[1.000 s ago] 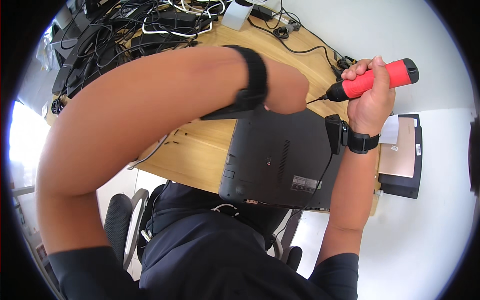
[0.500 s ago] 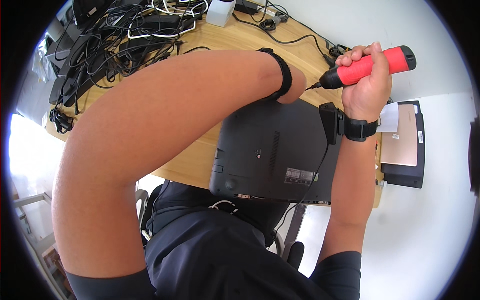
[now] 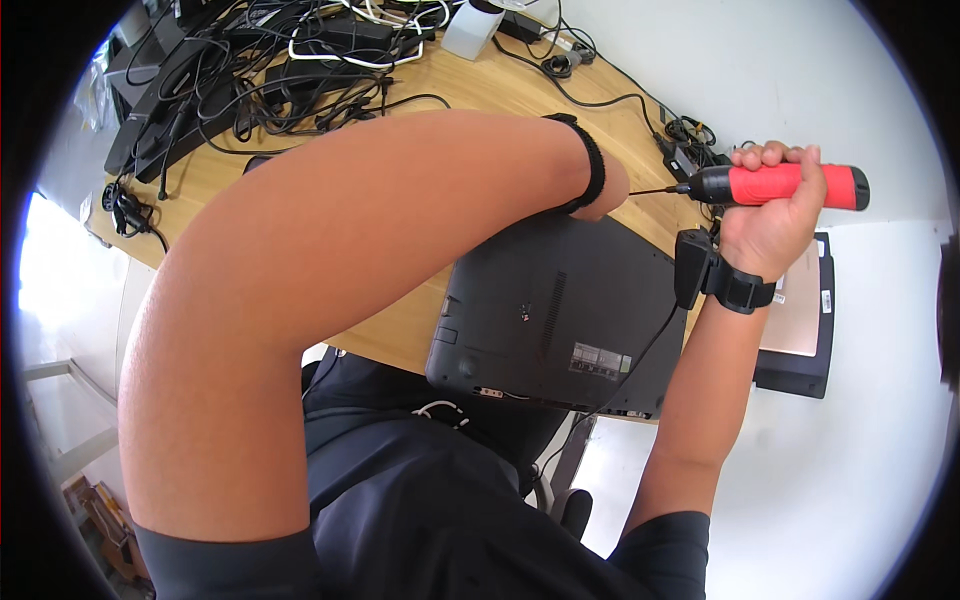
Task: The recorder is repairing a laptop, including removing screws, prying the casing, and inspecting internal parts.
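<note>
My right hand (image 3: 770,210) is wrapped round a red-and-black screwdriver (image 3: 805,185), held nearly level, its thin bit pointing left. My left hand (image 3: 603,190) is near the bit's tip above the top edge of an upside-down black laptop (image 3: 540,310); my forearm and wrist strap hide its fingers and whatever they hold. I cannot tell whether the bit touches anything. The laptop lies at the wooden desk's (image 3: 620,120) front edge, with a black wrist device (image 3: 695,265) on my right wrist over its right part.
Tangled black cables and adapters (image 3: 250,80) cover the back left. A light grey container (image 3: 470,30) stands at the back, with more cables (image 3: 680,150) along the right wall. Stacked thin devices, pink (image 3: 800,325) and black (image 3: 810,380), lie at the right. An office chair is partly visible below.
Compared with earlier, the screwdriver has swung to a more level angle and moved rightward and down in view with my right hand. My left hand has moved slightly rightward.
</note>
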### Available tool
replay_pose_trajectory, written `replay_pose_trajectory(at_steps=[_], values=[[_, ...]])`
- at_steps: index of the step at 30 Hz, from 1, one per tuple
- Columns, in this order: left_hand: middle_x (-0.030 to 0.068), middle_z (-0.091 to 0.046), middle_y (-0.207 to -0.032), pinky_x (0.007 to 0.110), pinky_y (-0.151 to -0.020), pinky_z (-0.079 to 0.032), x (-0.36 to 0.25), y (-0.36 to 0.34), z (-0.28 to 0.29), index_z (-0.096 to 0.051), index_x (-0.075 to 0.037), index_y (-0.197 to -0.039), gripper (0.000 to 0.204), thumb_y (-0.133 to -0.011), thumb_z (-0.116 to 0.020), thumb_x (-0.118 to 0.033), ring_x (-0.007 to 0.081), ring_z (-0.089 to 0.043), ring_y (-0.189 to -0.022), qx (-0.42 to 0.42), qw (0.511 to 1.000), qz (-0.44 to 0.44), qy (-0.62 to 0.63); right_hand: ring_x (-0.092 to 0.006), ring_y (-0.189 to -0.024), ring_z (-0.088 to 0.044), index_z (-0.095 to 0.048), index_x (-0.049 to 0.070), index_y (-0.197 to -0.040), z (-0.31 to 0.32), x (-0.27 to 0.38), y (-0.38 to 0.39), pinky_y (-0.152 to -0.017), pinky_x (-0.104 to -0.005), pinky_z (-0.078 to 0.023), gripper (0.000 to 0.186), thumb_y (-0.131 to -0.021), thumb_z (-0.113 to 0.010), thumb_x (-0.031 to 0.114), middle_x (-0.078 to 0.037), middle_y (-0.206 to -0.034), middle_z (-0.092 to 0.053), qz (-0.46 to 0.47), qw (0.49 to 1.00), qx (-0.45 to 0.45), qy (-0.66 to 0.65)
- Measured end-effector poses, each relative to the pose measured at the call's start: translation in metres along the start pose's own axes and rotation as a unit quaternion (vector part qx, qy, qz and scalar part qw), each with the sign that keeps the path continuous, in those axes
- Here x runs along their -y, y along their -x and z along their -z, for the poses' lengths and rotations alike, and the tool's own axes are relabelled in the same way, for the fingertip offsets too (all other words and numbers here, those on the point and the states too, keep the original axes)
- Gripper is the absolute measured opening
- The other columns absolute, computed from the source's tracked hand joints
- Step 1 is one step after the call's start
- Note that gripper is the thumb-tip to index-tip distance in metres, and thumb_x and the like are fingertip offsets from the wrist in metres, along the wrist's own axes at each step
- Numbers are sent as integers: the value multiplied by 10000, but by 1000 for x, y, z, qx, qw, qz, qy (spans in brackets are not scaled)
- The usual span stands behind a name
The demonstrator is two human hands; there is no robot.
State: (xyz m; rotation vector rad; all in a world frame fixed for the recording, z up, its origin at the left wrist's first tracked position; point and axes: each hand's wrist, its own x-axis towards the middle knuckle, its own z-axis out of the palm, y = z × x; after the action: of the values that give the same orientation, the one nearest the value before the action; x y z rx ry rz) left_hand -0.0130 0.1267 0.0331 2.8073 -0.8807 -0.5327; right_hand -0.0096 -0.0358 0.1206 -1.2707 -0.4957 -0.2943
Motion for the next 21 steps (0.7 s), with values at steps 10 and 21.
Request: replay_pose_trajectory(at_steps=[10, 21], values=[[109, -702, -755, 362, -639, -585, 64, 93, 30, -636, 15, -936, 143, -953, -625, -127, 198, -727, -680, -37, 985, 42, 164, -249, -693, -634, -574, 8, -962, -49, -19, 11, -741, -429, -572, 293, -1034, -660, 279, -103, -776, -619, -22, 999, 30, -25], [81, -720, -874, 315, -718, -605, 103, 106, -13, -700, 35, -1058, 169, -998, -591, -79, 162, -735, -751, -1, 947, 27, 319, -234, -720, -611, -546, 42, -929, -103, -45, 27, -781, -434, -547, 300, -1041, -644, 302, -84, -780, -600, -49, 996, 67, 39]])
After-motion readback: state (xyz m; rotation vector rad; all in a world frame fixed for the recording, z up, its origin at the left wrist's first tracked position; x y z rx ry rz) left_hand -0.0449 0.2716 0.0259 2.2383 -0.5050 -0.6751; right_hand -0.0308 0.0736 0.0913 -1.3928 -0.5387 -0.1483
